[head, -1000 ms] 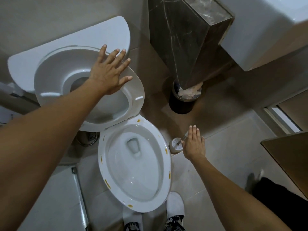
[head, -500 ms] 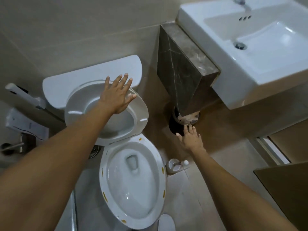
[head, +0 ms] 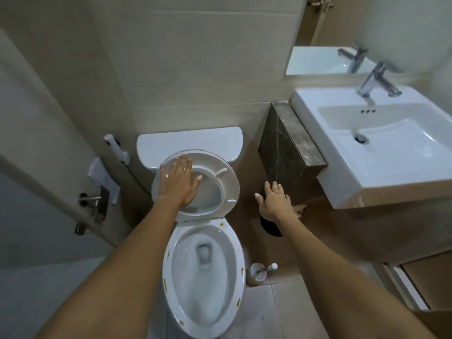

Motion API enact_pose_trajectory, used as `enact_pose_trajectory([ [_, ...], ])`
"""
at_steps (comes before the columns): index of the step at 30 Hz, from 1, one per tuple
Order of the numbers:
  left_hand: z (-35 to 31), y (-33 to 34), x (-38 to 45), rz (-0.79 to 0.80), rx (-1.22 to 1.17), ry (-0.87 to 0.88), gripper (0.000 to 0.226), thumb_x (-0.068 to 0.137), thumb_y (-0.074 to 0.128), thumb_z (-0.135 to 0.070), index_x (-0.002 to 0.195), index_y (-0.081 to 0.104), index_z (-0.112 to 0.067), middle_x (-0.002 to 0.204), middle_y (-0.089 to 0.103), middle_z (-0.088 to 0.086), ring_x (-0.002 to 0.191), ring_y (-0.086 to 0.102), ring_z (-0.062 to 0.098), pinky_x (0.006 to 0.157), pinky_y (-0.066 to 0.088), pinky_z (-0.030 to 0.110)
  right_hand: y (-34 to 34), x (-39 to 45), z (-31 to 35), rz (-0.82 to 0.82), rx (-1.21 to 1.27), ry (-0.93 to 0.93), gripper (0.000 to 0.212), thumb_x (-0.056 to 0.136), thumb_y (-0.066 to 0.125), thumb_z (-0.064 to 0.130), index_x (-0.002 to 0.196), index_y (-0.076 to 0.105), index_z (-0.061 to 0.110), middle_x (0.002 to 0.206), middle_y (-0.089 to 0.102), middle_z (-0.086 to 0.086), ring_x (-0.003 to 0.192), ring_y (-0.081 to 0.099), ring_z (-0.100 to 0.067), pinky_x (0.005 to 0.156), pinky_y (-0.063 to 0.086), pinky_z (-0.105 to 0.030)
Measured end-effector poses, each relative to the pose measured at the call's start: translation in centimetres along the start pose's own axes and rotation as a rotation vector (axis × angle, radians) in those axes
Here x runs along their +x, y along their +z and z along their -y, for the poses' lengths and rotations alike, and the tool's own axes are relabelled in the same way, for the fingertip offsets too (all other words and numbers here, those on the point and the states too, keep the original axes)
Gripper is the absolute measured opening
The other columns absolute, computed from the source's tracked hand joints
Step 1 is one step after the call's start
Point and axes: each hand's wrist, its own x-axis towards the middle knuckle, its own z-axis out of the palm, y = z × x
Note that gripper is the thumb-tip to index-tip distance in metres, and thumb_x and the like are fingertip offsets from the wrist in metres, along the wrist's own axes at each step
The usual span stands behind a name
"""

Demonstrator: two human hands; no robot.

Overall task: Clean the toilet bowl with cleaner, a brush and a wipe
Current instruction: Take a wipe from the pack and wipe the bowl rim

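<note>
The white toilet bowl [head: 241, 270] lies open below me, with yellow-brown spots along its rim. Its seat and lid [head: 227, 182] stand raised against the white tank [head: 190, 140]. My left hand [head: 178, 182] presses flat on the raised seat, fingers straight. My right hand [head: 275, 199] hovers with spread fingers in front of the dark marble block [head: 286, 152], above a dark bin [head: 270, 228], and holds nothing. A white toilet brush in its holder [head: 259, 274] stands on the floor to the right of the bowl. No cleaner bottle or wipe is in sight.
A white wash basin [head: 381, 143] with a chrome tap [head: 374, 79] juts out at the right. A bidet sprayer [head: 115, 148] and a paper holder [head: 102, 179] hang on the left wall. Pale floor tiles [head: 281, 311] surround the bowl.
The view has tilted up and pulled back. My left hand has pushed the seat up to the tank. My right hand has risen from near the brush to the marble block.
</note>
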Motion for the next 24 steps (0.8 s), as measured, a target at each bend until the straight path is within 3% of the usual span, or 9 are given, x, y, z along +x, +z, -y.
enact_pose_trajectory([
  [9,8.6,-0.1,-8.4,0.029,-0.086,-0.212,0.066,0.1,0.019,-0.05,0.153,0.0,-0.016,0.16,-0.01,0.004,0.146,-0.01,0.019,0.116,-0.007,0.052,-1.2,-3.0,8.9,-0.005,-0.089,-0.153,0.063,0.102,0.028,0.043,0.154,0.009,0.012,0.161,0.004,-0.014,0.148,0.001,-0.029,0.118,0.011,-0.048],
  [15,13.9,-0.5,-14.9,-0.018,-0.118,-0.334,0.066,0.1,0.018,-0.051,0.153,0.003,-0.016,0.16,-0.007,0.004,0.147,-0.007,0.019,0.115,-0.005,0.05,0.1,-6.1,16.9,-0.039,-0.144,-0.334,0.062,0.101,0.032,0.044,0.151,0.018,0.009,0.158,0.013,-0.016,0.146,0.01,-0.031,0.117,0.018,-0.048],
  [24,19.6,1.8,-26.7,-0.013,-0.212,-0.594,0.064,0.101,0.023,-0.046,0.153,0.004,-0.014,0.16,-0.004,0.004,0.147,-0.002,0.019,0.115,0.0,0.052,6.3,-12.3,27.8,0.111,-0.214,-0.614,0.063,0.102,0.03,0.043,0.153,0.013,0.011,0.16,0.008,-0.014,0.147,0.006,-0.03,0.118,0.015,-0.047],
])
